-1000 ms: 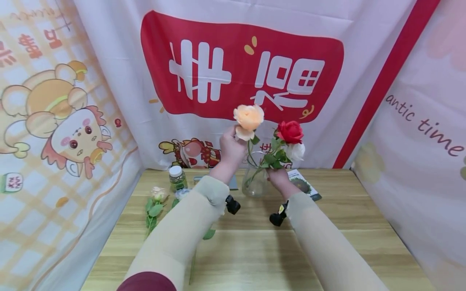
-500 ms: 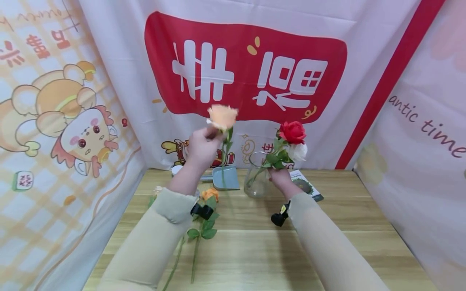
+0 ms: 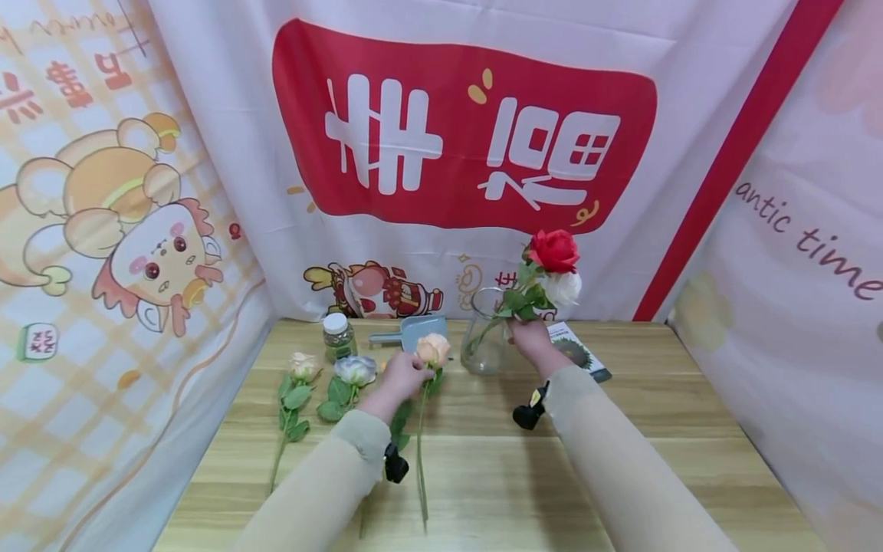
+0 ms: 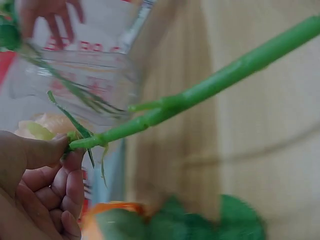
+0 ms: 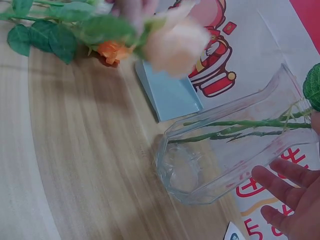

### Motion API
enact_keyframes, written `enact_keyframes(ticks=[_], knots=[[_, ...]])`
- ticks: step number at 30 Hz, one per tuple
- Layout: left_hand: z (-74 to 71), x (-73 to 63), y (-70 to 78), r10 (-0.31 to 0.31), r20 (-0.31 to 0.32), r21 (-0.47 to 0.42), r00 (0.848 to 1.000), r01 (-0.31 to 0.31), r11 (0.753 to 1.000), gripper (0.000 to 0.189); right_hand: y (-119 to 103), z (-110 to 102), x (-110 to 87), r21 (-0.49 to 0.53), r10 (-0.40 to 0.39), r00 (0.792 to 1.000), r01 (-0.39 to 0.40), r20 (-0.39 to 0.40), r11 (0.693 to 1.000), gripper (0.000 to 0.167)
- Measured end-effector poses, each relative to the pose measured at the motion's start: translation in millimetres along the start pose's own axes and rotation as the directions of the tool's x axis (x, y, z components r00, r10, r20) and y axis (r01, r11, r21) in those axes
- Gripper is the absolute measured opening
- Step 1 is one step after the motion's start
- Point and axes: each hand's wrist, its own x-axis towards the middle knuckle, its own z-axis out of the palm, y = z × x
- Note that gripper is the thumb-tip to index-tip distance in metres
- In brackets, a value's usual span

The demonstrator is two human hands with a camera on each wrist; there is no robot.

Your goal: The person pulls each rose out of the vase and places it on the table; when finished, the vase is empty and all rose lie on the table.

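Observation:
My left hand (image 3: 405,376) pinches a peach rose (image 3: 432,350) just below its bloom, low over the table. Its green stem (image 4: 200,95) slants down toward the front edge in the head view. A clear glass vase (image 3: 483,349) stands upright with several stems inside. From its mouth a red rose (image 3: 554,251) and a white rose (image 3: 564,289) lean right. Beside the vase's right side is my right hand (image 3: 534,345), its fingers (image 5: 285,185) extended and spread near the glass. Part of that hand lies outside the right wrist view.
Left of the left hand lie a pale rose (image 3: 303,368) and a bluish-white rose (image 3: 355,371). An orange rose (image 5: 114,52) is partly covered. Behind are a white-lidded jar (image 3: 338,337) and a grey-blue dustpan (image 3: 422,330). A printed packet (image 3: 576,351) lies right of the vase.
The left hand has carried the peach rose from beside the vase's mouth leftward, then down to just above the table. The right hand, vase and red and white roses stay nearly in place.

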Motion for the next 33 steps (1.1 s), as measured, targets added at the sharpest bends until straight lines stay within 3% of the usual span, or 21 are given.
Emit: enact_keyframes(ticks=[5, 10, 14, 17, 19, 21, 24, 25, 26, 28, 31, 33], knots=[[18.0, 4.1, -12.4, -0.055, 0.068, 0.079, 0.996, 0.049, 0.996, 0.044, -1.0, 0.2, -1.1, -0.003, 0.002, 1.000, -0.002, 0.003, 1.000, 0.051], [31.1, 5.0, -18.5, -0.094, 0.106, 0.125, 0.990, 0.080, 0.989, 0.023, -3.8, -1.1, -4.2, -0.026, 0.007, 1.000, -0.007, -0.005, 1.000, 0.053], [38.0, 2.9, -21.4, -0.096, 0.104, 0.088, 0.990, 0.087, 0.992, 0.007, -4.0, -1.5, -5.2, -0.027, 0.011, 1.000, -0.011, -0.009, 1.000, 0.053], [36.9, 0.2, -18.9, -0.078, 0.075, 0.148, 0.994, 0.066, 0.987, 0.013, -3.8, -1.6, -5.3, -0.014, 0.013, 1.000, -0.013, -0.004, 1.000, 0.053], [32.6, 0.1, -14.3, -0.067, 0.048, 0.247, 0.997, 0.053, 0.968, 0.014, -3.7, -1.8, -5.1, -0.011, 0.015, 1.000, -0.015, -0.001, 1.000, 0.053], [26.0, 1.4, -5.5, -0.077, 0.036, 0.356, 0.996, 0.060, 0.933, 0.014, -3.8, -2.0, -4.6, -0.008, 0.015, 1.000, -0.015, 0.003, 1.000, 0.054], [12.1, 8.2, 13.7, -0.082, 0.031, 0.484, 0.996, 0.057, 0.873, 0.011, -3.9, -2.6, -3.8, -0.017, 0.013, 1.000, -0.013, 0.005, 1.000, 0.053], [6.9, 10.9, 22.0, -0.076, 0.030, 0.499, 0.997, 0.051, 0.865, 0.012, -3.9, -2.7, -3.5, -0.018, 0.013, 1.000, -0.013, 0.006, 1.000, 0.053], [2.8, 14.6, 29.6, -0.067, 0.038, 0.493, 0.997, 0.040, 0.869, 0.014, -3.8, -2.8, -3.2, -0.020, 0.012, 1.000, -0.012, 0.005, 1.000, 0.053], [-4.9, 22.9, 45.0, 0.004, 0.025, 0.425, 1.000, -0.014, 0.905, 0.018, -3.5, -3.1, -2.6, -0.020, 0.011, 1.000, -0.011, 0.008, 1.000, 0.053], [-10.2, 36.5, 64.6, 0.126, 0.014, 0.195, 0.992, -0.126, 0.973, 0.031, -3.0, -3.0, -2.1, -0.022, 0.011, 1.000, -0.011, 0.012, 1.000, 0.053], [-9.8, 45.1, 75.4, 0.196, 0.012, 0.054, 0.981, -0.196, 0.979, 0.045, -2.8, -2.9, -2.2, -0.024, 0.007, 1.000, -0.007, 0.014, 1.000, 0.053]])
